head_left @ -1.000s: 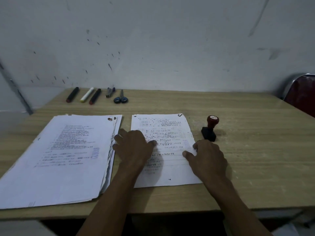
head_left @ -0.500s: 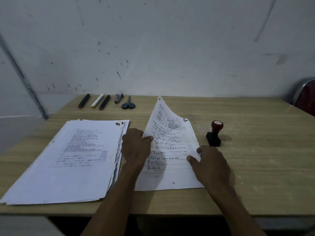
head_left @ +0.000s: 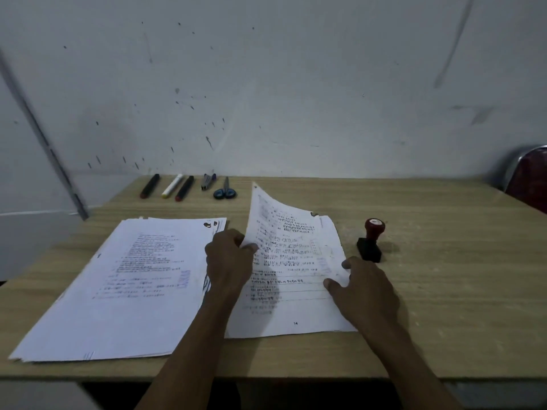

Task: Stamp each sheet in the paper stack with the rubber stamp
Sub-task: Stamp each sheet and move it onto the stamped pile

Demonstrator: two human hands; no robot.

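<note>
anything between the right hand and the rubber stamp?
Nothing. In the head view the rubber stamp stands upright just beyond the right hand, with only bare table between them. The hand rests on the sheet.

red-topped black stamp point(head_left: 370, 242), white printed sheets point(head_left: 124, 288), tan woodgrain table point(head_left: 444, 291)

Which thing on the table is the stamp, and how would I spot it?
Start at the wooden table and find the sheet being lifted near its middle. Just right of that paper, beyond the right hand, the rubber stamp stands upright. It is the only thing with a round red knob on a black block; the markers and scissors lie flat by the wall.
</note>
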